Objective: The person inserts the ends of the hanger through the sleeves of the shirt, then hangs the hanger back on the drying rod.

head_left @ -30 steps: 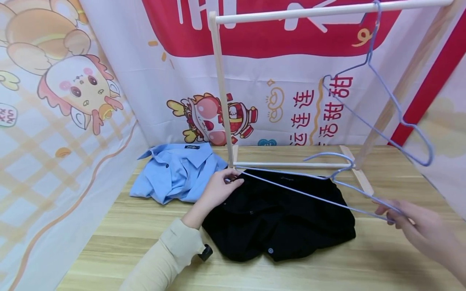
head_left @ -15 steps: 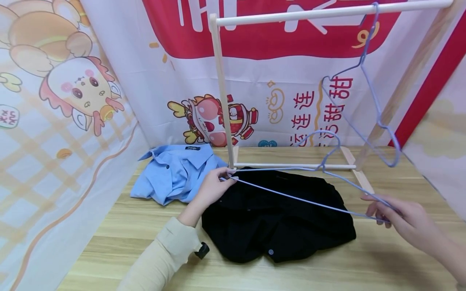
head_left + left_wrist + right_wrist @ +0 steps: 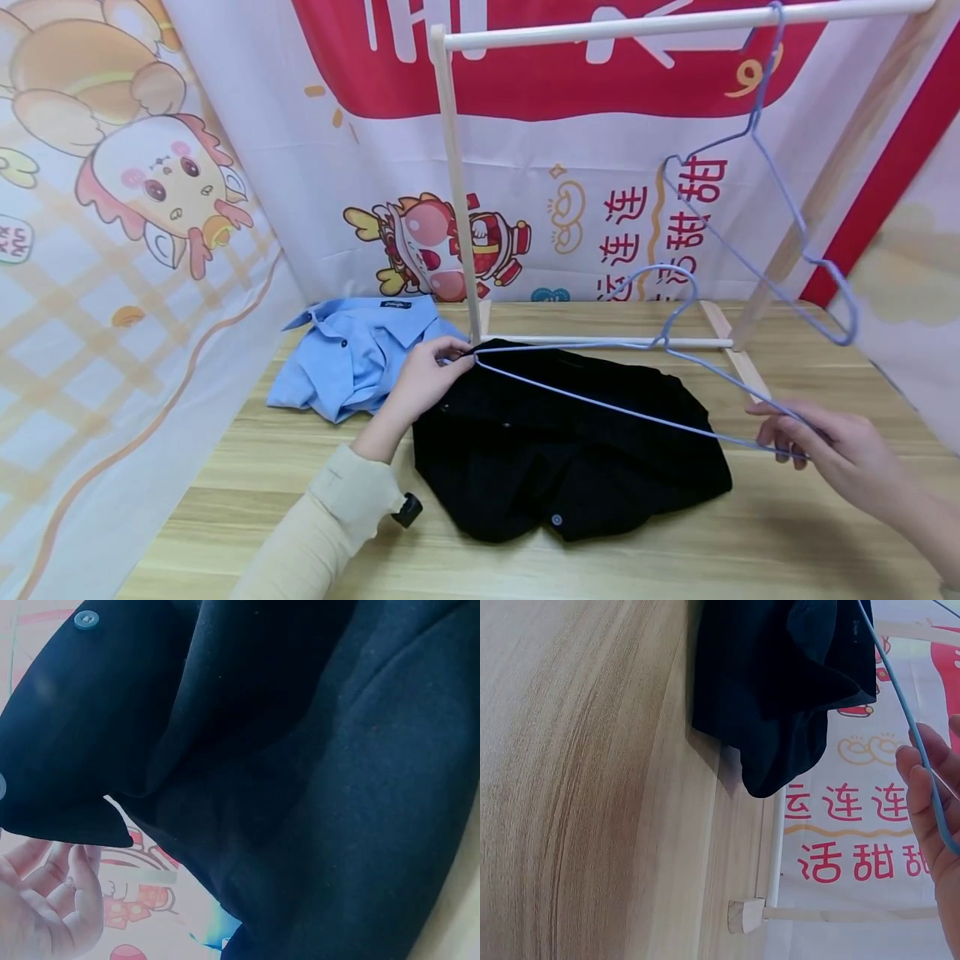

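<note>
Both hands pinch a blue wire hanger (image 3: 600, 404), left hand (image 3: 423, 383) and right hand (image 3: 825, 442) at opposite tips, above the black shirt (image 3: 570, 467) on the table (image 3: 225, 483); threading it into the collar likely follows.

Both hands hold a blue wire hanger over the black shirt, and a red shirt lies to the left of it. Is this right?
Not quite. The left hand and right hand hold the blue wire hanger over the black shirt, but the shirt to its left is light blue, not red; the head view shows it.
</note>
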Tool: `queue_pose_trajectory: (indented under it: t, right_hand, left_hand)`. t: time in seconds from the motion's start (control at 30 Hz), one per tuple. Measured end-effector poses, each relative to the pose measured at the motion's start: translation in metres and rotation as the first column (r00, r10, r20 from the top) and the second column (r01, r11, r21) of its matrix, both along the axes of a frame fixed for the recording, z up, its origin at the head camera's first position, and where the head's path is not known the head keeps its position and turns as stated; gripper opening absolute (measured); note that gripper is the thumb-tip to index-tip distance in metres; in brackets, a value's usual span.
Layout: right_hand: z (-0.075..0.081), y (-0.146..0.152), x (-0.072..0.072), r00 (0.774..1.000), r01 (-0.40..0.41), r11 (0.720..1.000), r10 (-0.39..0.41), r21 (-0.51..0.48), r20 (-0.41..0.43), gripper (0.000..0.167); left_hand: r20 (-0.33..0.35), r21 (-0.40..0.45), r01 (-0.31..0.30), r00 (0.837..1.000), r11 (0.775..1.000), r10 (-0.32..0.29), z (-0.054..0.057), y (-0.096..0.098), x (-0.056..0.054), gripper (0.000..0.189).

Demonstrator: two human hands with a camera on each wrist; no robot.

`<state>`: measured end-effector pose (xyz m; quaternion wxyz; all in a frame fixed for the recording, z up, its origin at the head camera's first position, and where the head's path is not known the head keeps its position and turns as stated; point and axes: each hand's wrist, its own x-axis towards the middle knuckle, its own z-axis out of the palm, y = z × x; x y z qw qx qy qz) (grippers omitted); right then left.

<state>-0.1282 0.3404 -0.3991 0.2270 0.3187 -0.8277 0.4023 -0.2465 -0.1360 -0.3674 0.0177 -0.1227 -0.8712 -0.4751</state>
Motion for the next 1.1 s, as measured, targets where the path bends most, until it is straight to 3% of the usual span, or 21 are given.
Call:
queue_pose_trajectory:
  t: [0.4,0.83,1.1]
  right_hand:
    - [0.01,-0.003,0.001,0.999,0.051,0.995,-0.05,0.091,-0.012,0.042]
    - [0.011,-0.006,-0.005,0.999,0.012,1.0,-0.011,0.015,-0.046,0.045]
    - [0.01,-0.007,-0.006,0.998,0.009,0.998,-0.005,0.058,-0.062,0.043]
  left_hand:
    - [-0.08,0.054,-0.047,0.996,0.997,0.051,0.007,-0.002,0.005,0.018]
    - [-0.118,0.073,-0.06,0.991,0.996,0.068,0.015,-0.002,0.012,0.016]
    - [-0.127,0.06,-0.068,0.989,0.996,0.075,0.018,-0.001,0.017,0.016]
